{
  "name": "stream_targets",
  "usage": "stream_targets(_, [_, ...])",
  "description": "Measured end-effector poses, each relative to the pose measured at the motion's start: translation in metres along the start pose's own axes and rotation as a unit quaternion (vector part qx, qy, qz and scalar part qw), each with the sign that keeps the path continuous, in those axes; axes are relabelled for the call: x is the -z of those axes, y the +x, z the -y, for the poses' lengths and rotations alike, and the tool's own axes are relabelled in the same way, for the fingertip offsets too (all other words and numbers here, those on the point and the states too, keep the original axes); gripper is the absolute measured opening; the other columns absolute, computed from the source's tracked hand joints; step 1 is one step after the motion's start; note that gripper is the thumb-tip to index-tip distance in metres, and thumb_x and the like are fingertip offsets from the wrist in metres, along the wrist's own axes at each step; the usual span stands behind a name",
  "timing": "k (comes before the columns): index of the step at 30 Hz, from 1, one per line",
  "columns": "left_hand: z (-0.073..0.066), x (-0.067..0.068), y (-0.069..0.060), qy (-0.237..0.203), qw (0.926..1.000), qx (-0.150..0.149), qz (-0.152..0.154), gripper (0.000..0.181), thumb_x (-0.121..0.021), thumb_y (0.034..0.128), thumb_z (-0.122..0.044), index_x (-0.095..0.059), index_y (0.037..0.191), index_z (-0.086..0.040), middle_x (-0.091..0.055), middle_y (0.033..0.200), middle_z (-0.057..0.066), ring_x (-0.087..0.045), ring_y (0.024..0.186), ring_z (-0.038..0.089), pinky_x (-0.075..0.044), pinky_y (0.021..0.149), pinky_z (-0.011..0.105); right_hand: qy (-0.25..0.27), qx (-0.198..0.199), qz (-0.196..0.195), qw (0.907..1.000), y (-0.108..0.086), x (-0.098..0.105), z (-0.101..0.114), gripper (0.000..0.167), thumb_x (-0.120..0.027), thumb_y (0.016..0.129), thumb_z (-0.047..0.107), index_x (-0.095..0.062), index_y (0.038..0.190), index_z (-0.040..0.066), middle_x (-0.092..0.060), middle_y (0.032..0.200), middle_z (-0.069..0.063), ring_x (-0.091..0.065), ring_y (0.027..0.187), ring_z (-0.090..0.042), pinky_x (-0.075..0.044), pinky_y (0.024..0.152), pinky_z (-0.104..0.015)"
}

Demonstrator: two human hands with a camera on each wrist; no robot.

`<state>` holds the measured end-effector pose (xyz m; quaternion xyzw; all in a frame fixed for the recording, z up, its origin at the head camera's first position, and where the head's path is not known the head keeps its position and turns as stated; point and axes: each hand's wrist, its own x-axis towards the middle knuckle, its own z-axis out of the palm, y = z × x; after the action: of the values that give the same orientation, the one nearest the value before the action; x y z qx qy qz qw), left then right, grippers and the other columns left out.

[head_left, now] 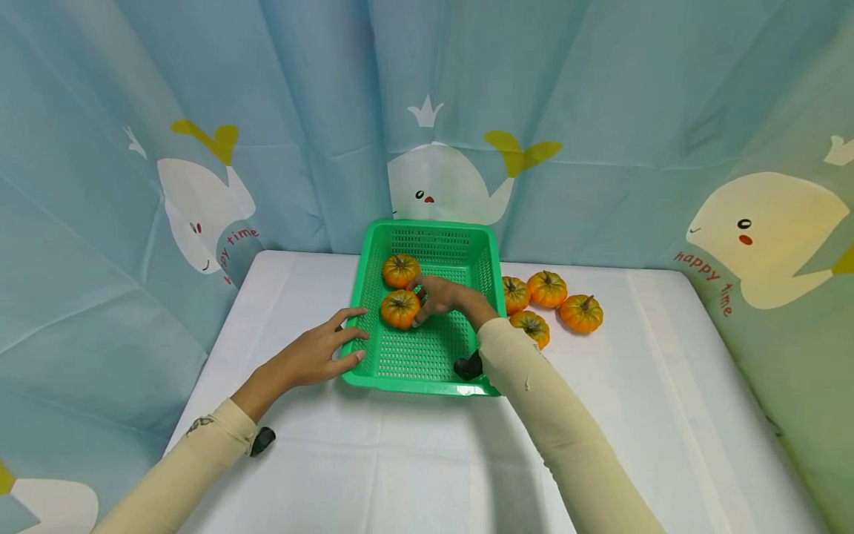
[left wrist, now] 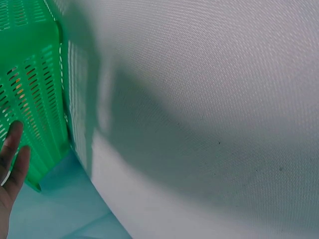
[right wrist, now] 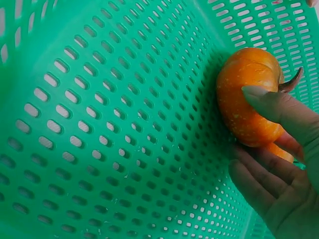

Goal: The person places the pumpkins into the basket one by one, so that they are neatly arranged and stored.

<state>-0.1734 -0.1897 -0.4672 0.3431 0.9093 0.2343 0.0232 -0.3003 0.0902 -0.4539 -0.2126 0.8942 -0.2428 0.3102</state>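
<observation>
right hand point(head_left: 438, 295) pinches pumpkin point(head_left: 399, 310) at nine o'clock in basket point(head_left: 400, 383), probably placing, release likely next; left hand point(head_left: 316, 356) loosely spread at eight.

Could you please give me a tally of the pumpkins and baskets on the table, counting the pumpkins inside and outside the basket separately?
Green plastic basket: 1
Orange pumpkins inside the basket: 2
Orange pumpkins outside the basket: 4
Total: 7 (6 pumpkins and 1 basket)
</observation>
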Motion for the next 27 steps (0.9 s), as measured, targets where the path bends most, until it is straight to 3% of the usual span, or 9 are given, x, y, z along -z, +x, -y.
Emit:
stream_targets(11, [-0.0011, 0.0010, 0.0002, 0.001, 1.0000, 0.004, 0.001, 0.037, -0.060, 0.1010, -0.038, -0.067, 0.127, -0.013, -0.035, 0.159, 0.008, -0.068, 0.103, 0.023, -0.055, 0.085, 0.044, -0.026, 0.007, 0.003, 0.9996, 0.0002, -0.0005, 0.0002, 0.074, -0.082, 0.085, 0.028, -0.044, 0.146, 0.009, -0.053, 0.142, -0.019, -0.051, 0.131, -0.034, -0.044, 0.107, -0.047])
stream_targets(21, [0.0001, -0.0008, 0.0005, 0.001, 1.0000, -0.001, -0.003, 0.036, -0.061, 0.1004, -0.035, -0.067, 0.126, -0.012, -0.037, 0.157, 0.009, -0.067, 0.108, 0.026, -0.056, 0.084, 0.045, -0.028, 0.009, 0.004, 0.9995, -0.0012, -0.0001, -0.0009, 0.074, -0.081, 0.086, 0.029, -0.044, 0.147, 0.009, -0.055, 0.141, -0.019, -0.051, 0.132, -0.035, -0.044, 0.108, -0.047])
stream_targets(27, [-0.0002, -0.0011, 0.0002, 0.004, 1.0000, 0.000, -0.004, 0.036, -0.060, 0.1006, -0.035, -0.067, 0.127, -0.012, -0.037, 0.157, 0.009, -0.068, 0.102, 0.023, -0.056, 0.082, 0.043, -0.016, 0.023, -0.004, 0.9996, -0.0073, 0.0060, -0.0002, 0.076, -0.081, 0.087, 0.027, -0.042, 0.149, 0.006, -0.057, 0.140, -0.018, -0.051, 0.133, -0.035, -0.042, 0.110, -0.048])
